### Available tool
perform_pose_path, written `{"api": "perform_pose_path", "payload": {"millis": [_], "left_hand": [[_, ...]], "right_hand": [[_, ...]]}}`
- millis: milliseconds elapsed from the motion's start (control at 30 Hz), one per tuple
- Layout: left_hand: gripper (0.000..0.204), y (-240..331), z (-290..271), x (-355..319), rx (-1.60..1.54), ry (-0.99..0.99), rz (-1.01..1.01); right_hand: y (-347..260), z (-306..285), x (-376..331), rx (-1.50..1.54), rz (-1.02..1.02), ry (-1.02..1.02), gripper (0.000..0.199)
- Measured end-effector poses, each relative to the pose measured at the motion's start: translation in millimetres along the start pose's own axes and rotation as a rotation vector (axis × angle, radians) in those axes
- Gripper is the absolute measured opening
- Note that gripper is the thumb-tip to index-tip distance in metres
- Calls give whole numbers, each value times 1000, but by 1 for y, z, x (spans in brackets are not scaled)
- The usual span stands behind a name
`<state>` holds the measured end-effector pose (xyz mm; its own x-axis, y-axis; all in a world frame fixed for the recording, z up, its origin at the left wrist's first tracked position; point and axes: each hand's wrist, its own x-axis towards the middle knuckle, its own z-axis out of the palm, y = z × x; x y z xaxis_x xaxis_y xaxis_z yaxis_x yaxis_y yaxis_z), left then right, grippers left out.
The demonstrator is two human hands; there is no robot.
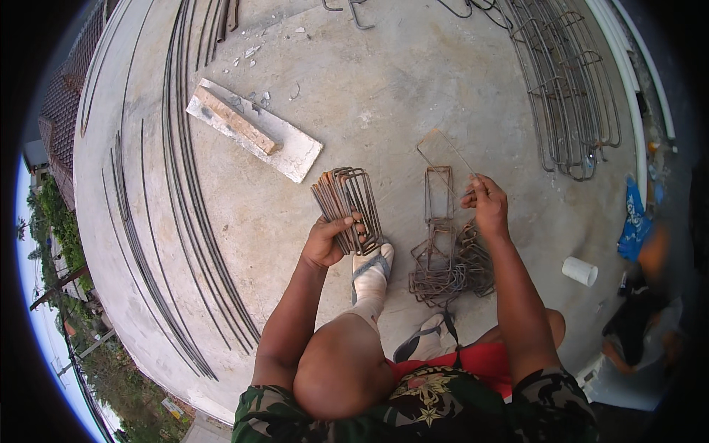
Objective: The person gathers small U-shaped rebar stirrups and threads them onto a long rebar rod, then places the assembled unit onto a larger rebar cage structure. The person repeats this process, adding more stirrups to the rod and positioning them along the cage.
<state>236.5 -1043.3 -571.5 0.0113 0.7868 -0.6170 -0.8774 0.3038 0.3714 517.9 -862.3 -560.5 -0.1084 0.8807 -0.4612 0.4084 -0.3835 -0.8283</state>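
Observation:
A stack of bent steel rebar stirrups (353, 203) stands on edge in my left hand (329, 238), whose fingers and thumb wrap round its near end. Off to the right, my right hand (485, 205) pinches one thin rectangular stirrup (436, 142) by its side, held up over the concrete. Below it lies a tangled pile of rusty stirrups (443, 269), with a few longer ones reaching out from its far side. My sandalled foot (371, 269) is close beneath the stack.
Long straight rebars (185, 170) run along the left. A wooden plank with a block (295, 159) lies ahead. Tied rebar cages (565, 88) rest at the far right, near white pipes (628, 74). A white cylinder (580, 271) and blue plastic (633, 221) lie to the right.

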Motion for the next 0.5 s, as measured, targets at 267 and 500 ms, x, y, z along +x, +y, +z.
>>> {"api": "perform_pose_path", "payload": {"millis": [267, 500], "left_hand": [[18, 5, -2, 3, 6, -5, 6], [22, 6, 2, -2, 79, 49, -74]], "right_hand": [[-32, -20, -18, -24, -48, -202, 26], [-92, -9, -17, -547, -403, -741, 15]]}}
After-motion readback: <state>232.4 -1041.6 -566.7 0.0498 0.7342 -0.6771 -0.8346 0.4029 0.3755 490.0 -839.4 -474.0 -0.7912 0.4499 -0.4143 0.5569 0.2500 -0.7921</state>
